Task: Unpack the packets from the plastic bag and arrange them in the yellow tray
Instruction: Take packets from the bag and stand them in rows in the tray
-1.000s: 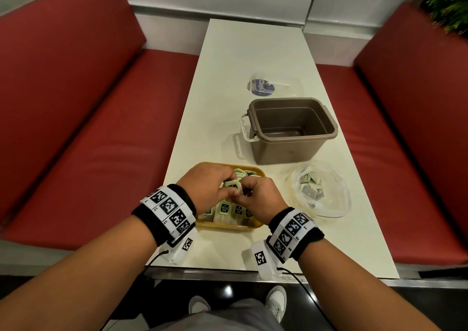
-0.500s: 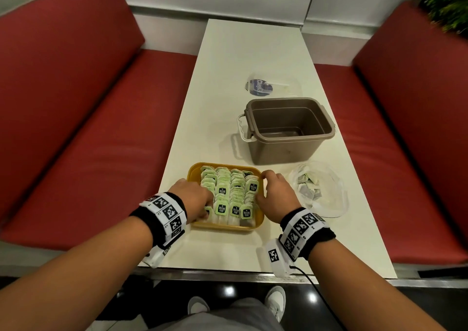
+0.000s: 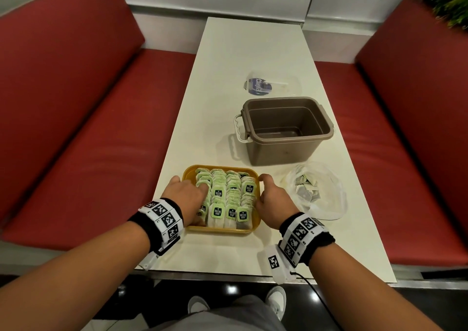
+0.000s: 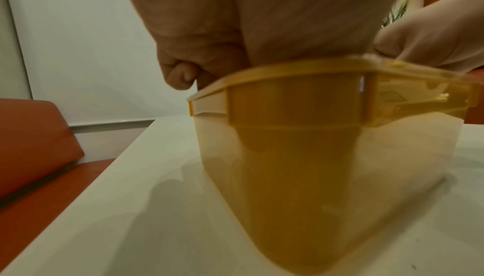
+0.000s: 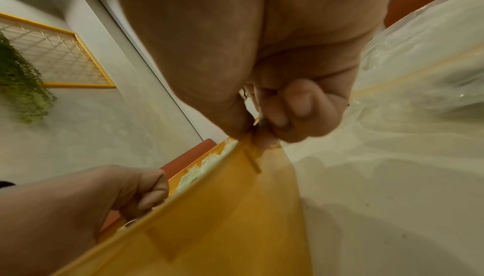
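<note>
The yellow tray sits near the table's front edge, filled with rows of green-labelled tea packets. My left hand straddles the tray's left wall, thumb outside the rim and fingers curled in over the left packets. At the right rim, my right hand pinches the edge with curled fingers. The clear plastic bag lies right of the tray with a few packets inside. From the wrists, the tray wall fills the view.
A brown plastic bin with a white handle stands just behind the tray and bag. Farther back lies a clear lid with a blue label. Red benches flank the narrow white table.
A second ago both hands were together over the middle of the tray on a packet. They have since moved apart to the tray's left and right sides.
</note>
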Tool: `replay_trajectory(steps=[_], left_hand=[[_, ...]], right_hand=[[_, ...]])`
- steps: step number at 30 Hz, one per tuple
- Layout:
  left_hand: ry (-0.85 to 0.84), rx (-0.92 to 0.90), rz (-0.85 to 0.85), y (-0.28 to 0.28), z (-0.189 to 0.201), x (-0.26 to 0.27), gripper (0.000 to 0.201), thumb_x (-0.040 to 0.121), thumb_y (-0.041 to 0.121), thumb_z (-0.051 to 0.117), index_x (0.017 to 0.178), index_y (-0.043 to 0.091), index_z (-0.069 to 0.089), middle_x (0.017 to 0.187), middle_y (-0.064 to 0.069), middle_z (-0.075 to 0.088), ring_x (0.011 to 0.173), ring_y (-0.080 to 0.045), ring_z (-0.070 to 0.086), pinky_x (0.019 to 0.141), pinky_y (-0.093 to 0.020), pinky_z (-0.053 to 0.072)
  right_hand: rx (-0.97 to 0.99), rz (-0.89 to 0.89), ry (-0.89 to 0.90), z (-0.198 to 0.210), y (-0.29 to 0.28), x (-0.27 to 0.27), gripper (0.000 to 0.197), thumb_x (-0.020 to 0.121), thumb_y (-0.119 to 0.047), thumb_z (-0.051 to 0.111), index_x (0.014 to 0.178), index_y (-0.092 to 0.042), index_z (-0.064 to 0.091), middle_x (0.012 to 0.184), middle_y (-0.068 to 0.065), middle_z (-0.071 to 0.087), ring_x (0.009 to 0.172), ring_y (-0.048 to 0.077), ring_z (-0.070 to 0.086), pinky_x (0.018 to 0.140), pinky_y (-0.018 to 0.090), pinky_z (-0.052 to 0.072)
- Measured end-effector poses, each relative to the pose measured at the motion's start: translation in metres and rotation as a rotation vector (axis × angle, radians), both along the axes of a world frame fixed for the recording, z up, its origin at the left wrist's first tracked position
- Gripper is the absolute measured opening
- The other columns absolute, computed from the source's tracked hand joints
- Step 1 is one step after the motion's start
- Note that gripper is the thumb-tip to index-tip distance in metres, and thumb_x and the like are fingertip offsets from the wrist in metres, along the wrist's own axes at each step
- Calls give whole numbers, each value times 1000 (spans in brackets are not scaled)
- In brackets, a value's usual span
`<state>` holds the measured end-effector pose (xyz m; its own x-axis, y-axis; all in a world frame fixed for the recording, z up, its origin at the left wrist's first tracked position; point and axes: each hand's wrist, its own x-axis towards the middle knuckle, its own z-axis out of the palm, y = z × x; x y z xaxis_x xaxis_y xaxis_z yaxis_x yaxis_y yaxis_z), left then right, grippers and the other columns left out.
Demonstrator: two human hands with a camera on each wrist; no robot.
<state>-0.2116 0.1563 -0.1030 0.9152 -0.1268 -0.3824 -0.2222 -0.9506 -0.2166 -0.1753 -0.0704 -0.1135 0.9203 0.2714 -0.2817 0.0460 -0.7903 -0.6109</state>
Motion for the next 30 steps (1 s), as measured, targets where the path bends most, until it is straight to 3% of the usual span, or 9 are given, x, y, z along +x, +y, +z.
replay_trajectory(steps=[8, 11, 13, 16, 20, 24, 27, 30], left_hand=[[40, 5, 108, -10, 10, 8, 97, 60, 70, 75, 129, 16, 35, 107, 2, 65, 115, -23, 48, 96, -42, 32], [16, -28, 119, -17, 27, 19, 86, 57, 75, 72, 117, 22, 41, 107, 5, 63, 110, -21, 49, 92, -40, 34], [-40, -69, 116, -28, 39, 26, 73, 64, 76, 66, 109, 24, 44, 108, 6, 63, 106, -21, 51, 89, -39, 36], [-126, -181, 81, -62, 54, 41, 52, 80, 70, 56, 106, 26, 49, 108, 5, 64, 103, -21, 54, 86, -38, 41], [-112, -392, 23, -123, 59, 61, 29, 88, 55, 57, 101, 29, 54, 100, 7, 61, 96, -19, 54, 80, -34, 43], [-33, -493, -56, -181, 41, 88, 15, 92, 38, 58, 97, 27, 66, 99, 4, 65, 98, -19, 59, 84, -33, 48], [78, -485, -39, -216, 23, 102, 18, 91, 26, 57, 101, 25, 72, 101, 0, 71, 99, -21, 62, 87, -31, 49], [135, -399, 104, -242, 5, 107, 23, 91, 30, 56, 101, 19, 73, 103, -9, 70, 98, -29, 64, 84, -32, 50]], right_hand=[[-6, 52, 15, -5, -11, 8, 59, 91, -25, 58, 143, -20, 30, 99, 11, 70, 94, 29, 65, 78, 33, 49], [46, 74, -16, 0, -28, 14, 51, 93, -29, 58, 139, -20, 38, 87, 7, 71, 89, 24, 65, 77, 30, 45], [70, 94, -49, 9, -42, 17, 38, 96, -28, 57, 132, -20, 46, 70, -4, 67, 79, 18, 63, 75, 29, 45], [76, 59, -84, 18, -74, 30, 27, 97, -24, 56, 123, -18, 55, 64, -8, 62, 75, 17, 62, 79, 33, 51], [-13, -14, -113, 17, -118, 48, 24, 92, -19, 60, 116, -17, 61, 80, -2, 67, 87, 23, 63, 81, 33, 50], [-172, 13, -69, 12, -156, 61, 29, 85, -21, 63, 114, -18, 62, 95, 3, 71, 94, 25, 64, 81, 33, 50], [-220, 104, -18, 2, -175, 64, 40, 79, -24, 73, 116, -18, 61, 108, 1, 67, 101, 23, 62, 86, 34, 50], [-212, 169, 4, -9, -189, 66, 60, 71, -30, 83, 124, -19, 57, 119, 0, 58, 109, 21, 55, 90, 30, 46]])
